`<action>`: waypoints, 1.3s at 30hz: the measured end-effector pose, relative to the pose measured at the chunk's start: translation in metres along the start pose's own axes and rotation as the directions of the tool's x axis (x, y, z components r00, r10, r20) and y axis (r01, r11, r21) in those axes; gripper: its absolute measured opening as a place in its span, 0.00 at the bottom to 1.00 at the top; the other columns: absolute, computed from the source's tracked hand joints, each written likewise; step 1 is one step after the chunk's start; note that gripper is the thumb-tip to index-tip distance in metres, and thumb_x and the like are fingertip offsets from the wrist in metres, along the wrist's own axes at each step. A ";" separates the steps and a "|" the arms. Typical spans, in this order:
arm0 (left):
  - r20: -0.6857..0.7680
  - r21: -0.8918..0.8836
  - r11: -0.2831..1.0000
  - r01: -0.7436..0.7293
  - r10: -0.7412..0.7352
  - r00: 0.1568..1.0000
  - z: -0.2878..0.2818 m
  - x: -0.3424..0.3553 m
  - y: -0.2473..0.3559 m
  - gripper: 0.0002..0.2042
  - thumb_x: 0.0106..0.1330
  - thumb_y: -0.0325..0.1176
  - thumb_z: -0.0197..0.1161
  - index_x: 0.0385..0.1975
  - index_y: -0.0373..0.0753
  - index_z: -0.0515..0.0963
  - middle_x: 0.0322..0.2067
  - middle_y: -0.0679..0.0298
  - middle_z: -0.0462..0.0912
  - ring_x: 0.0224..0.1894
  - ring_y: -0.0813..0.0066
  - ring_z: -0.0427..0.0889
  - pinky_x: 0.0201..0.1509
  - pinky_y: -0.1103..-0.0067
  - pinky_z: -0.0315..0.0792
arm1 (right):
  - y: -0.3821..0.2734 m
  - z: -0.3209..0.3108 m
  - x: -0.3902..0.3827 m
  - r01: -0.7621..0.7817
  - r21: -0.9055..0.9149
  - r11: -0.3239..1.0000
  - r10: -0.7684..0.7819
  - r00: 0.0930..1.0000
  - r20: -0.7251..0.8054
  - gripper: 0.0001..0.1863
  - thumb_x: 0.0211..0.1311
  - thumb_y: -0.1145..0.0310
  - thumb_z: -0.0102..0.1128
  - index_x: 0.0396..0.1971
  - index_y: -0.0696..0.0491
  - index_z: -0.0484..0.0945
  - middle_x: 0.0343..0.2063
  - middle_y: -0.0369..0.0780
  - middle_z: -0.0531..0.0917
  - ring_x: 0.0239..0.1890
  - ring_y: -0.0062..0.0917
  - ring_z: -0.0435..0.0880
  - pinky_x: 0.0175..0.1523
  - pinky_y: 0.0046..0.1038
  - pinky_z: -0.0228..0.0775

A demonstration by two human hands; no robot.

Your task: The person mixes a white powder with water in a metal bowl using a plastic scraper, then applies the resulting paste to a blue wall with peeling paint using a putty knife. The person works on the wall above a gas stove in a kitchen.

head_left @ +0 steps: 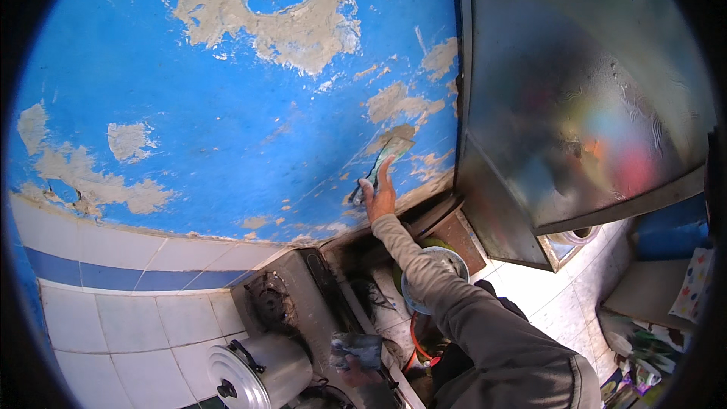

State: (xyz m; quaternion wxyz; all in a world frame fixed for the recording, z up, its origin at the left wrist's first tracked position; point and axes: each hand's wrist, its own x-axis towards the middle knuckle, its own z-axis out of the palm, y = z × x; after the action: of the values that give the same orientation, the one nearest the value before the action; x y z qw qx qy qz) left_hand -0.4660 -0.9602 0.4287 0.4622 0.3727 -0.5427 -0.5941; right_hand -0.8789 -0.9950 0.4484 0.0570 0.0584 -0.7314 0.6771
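My right hand (pixel 382 198) is closed round the handle of a putty knife (pixel 395 150), whose wide blade lies against the blue wall (pixel 219 129). Under the blade's edge is a patch of damp-looking brown filler (pixel 400 132). Low in the picture, above the stove, my left hand (pixel 359 376) is partly in view. It holds a flat, rectangular dark grey plate (pixel 357 350) smeared with paste; its handle, if any, is hidden. Several dried grey-beige filler patches (pixel 295 34) mark the wall.
A stove (pixel 303 295) with a lidded metal pot (pixel 265 367) stands below the wall, beside white tiles (pixel 129 326). A bucket (pixel 447 257) sits under my right forearm. To the right rises a cabinet with a cloudy panel (pixel 560 91).
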 end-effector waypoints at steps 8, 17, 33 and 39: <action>0.473 0.515 0.148 -0.844 0.773 0.423 0.010 0.020 -0.017 0.17 0.68 0.38 0.49 0.48 0.33 0.77 0.43 0.38 0.77 0.37 0.41 0.81 0.41 0.57 0.78 | 0.012 -0.055 -0.050 -0.077 -0.274 0.959 0.188 0.895 0.406 0.39 0.64 0.68 0.52 0.71 0.47 0.44 0.49 0.56 0.77 0.51 0.53 0.74 0.55 0.39 0.67; 0.017 -0.048 0.999 -0.008 0.009 1.000 0.042 0.002 -0.005 0.26 0.59 0.36 0.66 0.54 0.28 0.68 0.49 0.55 0.75 0.50 0.63 0.77 0.54 0.70 0.73 | -0.051 -0.177 -0.003 -0.761 0.178 0.624 0.457 0.540 0.707 0.13 0.66 0.63 0.55 0.46 0.53 0.75 0.28 0.39 0.82 0.17 0.21 0.79 0.14 0.22 0.69; -0.135 -0.025 0.987 -0.157 0.152 0.979 0.003 -0.034 -0.039 0.23 0.61 0.33 0.66 0.54 0.32 0.69 0.48 0.58 0.76 0.48 0.65 0.78 0.53 0.70 0.74 | -0.053 -0.218 0.138 -0.954 0.256 0.155 0.196 0.284 0.939 0.23 0.69 0.66 0.47 0.54 0.69 0.63 0.30 0.38 0.72 0.24 0.16 0.69 0.20 0.17 0.59; -0.105 -0.311 0.939 0.146 -0.187 0.977 0.045 -0.031 0.036 0.22 0.62 0.33 0.65 0.54 0.32 0.68 0.47 0.59 0.77 0.47 0.67 0.78 0.53 0.70 0.73 | -0.063 -0.224 0.147 -0.885 0.384 0.264 0.193 0.439 0.877 0.21 0.68 0.66 0.46 0.50 0.70 0.65 0.29 0.40 0.72 0.24 0.17 0.69 0.21 0.18 0.60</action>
State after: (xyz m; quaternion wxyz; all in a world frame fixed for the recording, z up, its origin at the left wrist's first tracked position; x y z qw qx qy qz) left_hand -0.4938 -0.9167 0.4682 0.4968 0.3813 -0.3798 -0.6808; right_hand -1.0127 -0.7780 0.5509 -0.5143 0.0371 -0.2400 0.8225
